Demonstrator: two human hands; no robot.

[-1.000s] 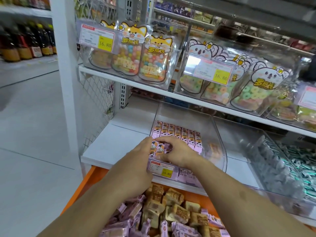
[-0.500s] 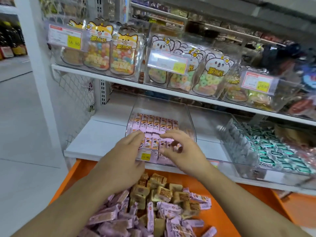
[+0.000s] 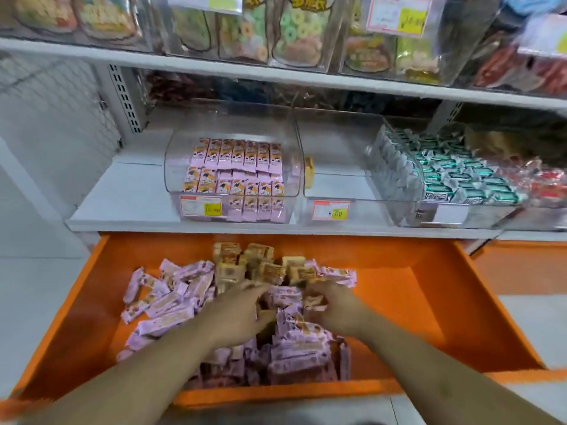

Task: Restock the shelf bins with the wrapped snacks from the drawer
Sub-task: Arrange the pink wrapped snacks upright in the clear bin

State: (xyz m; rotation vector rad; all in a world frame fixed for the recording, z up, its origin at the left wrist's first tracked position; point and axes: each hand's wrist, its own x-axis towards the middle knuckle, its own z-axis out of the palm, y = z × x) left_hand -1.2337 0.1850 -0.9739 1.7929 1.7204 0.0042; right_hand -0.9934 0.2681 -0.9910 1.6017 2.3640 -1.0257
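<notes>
Both hands have dropped from the pink-snack bin (image 3: 231,179) on the shelf into the drawer (image 3: 429,302), left hand (image 3: 237,314) and right hand (image 3: 336,308) with blurred, unreadable grip among the wrapped snacks (image 3: 171,302) mid-drawer, likely gathering another batch.

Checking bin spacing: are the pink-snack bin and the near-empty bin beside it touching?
Cannot tell. In the head view the pink-snack bin and the near-empty bin sit side by side, but their clear walls overlap and hide any contact or gap.

A white shelf (image 3: 122,207) carries clear bins (image 3: 171,167) of wrapped snacks; below it, an open orange drawer (image 3: 414,289) holds loose pink and tan packets (image 3: 171,305)
</notes>
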